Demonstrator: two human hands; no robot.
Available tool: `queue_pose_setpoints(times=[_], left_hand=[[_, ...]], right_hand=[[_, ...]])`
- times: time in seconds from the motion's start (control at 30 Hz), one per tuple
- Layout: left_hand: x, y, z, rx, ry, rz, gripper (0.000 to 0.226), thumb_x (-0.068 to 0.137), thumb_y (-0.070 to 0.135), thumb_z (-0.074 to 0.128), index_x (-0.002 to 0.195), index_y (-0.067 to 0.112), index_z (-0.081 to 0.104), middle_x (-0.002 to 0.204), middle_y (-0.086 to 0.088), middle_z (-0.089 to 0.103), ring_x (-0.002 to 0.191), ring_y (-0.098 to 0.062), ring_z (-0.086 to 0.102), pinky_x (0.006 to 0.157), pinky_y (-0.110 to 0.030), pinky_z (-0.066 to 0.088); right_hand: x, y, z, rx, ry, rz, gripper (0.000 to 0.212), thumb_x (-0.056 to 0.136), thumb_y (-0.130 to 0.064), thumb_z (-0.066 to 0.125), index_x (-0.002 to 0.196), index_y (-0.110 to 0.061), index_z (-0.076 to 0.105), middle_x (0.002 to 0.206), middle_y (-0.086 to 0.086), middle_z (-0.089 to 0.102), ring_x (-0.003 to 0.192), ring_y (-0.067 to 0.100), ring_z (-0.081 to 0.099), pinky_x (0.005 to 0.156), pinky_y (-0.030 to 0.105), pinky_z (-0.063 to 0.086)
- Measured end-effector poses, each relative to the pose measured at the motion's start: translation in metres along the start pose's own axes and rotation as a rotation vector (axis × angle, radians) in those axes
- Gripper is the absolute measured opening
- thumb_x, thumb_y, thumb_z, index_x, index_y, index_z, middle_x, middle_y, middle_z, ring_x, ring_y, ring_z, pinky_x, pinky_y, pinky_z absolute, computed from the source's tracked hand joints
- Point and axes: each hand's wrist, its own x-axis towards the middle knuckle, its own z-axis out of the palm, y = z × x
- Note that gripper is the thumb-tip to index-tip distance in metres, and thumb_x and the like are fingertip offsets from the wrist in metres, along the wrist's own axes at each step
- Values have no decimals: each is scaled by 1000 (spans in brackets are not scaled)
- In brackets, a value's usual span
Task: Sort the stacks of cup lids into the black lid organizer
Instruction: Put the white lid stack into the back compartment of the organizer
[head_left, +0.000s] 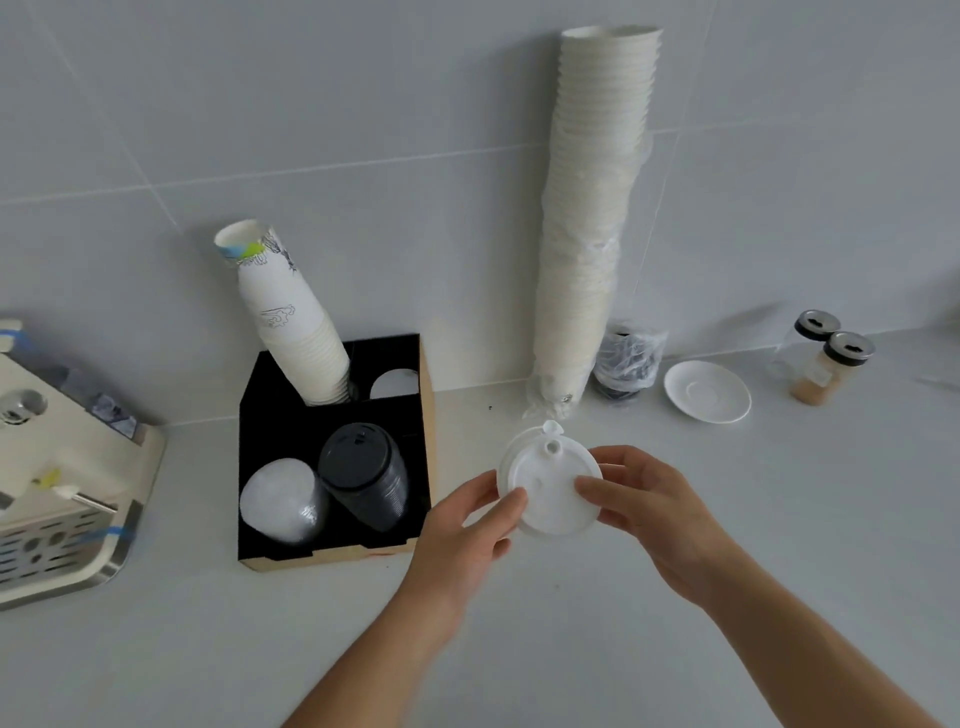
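A stack of white cup lids (549, 478) is held above the counter between both hands. My left hand (467, 530) grips its left edge and my right hand (644, 504) grips its right edge. To the left stands the black lid organizer (415, 447), a square box with four compartments. Its front row holds a wrapped stack of clear lids (283, 501) and a stack of black lids (366, 475). A tilted stack of paper cups (293, 322) fills the back left compartment. More white lids (395, 384) lie in the back right one.
A tall stack of white paper cups (592, 218) leans on the tiled wall. Beside it sit a bagged pile of black lids (626, 364), a white saucer (707, 391) and two spice jars (823, 364). A cream coffee machine (57, 467) stands at the left edge.
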Motion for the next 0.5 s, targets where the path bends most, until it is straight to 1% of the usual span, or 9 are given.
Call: queue_pose_setpoints(times=[0.1,0.17,0.23,0.27,0.33,0.37,0.43,0.5], left_hand=[[-3,10,-23,-14,33,43,62,64,56,74,122,36,65,122,9,69,111,-11,67,89,-29,54],[-4,17,-37,-35,75,60,72,62,56,77,128,32,61,124,7,68,113,-13,65,91,-30,54],[-6,26,-53,-63,108,77,74,60,54,78,127,28,61,122,4,68,112,-13,66,95,-33,54],[-7,32,-61,-78,120,86,71,61,51,79,125,26,62,121,4,69,110,-13,67,96,-34,55],[-8,43,-74,-98,132,99,56,71,42,80,121,23,63,117,2,71,108,-11,68,95,-32,55],[-8,50,-82,-107,142,106,46,77,36,78,119,22,64,115,2,72,107,-11,68,94,-31,55],[-5,58,-94,-126,171,114,30,83,29,73,112,22,66,110,3,73,106,-11,69,93,-30,55],[0,65,-103,-131,201,129,25,84,28,72,107,24,67,107,3,75,106,-12,69,93,-32,55]], right_hand=[[4,-15,25,9,-22,-20,24,85,-12,74,109,-13,71,105,8,79,106,30,71,105,52,50],[7,-23,40,19,-38,-35,26,85,-14,75,110,-13,71,106,8,79,107,29,71,105,51,50],[11,-32,56,23,-54,-51,32,82,-20,78,111,-13,71,107,7,79,108,28,71,104,50,50],[14,-38,66,21,-65,-63,37,78,-24,79,112,-14,71,107,7,79,108,27,71,104,49,51],[19,-47,82,15,-77,-78,42,72,-30,77,111,-14,71,106,5,79,107,26,71,103,47,51],[23,-51,91,12,-87,-87,41,73,-29,78,112,-15,70,106,5,79,108,26,71,103,47,51],[29,-58,106,14,-93,-92,37,80,-25,78,113,-13,69,108,6,78,110,27,70,103,47,51],[36,-65,118,22,-91,-95,41,79,-27,79,115,-12,67,111,7,78,111,27,70,104,48,51]])
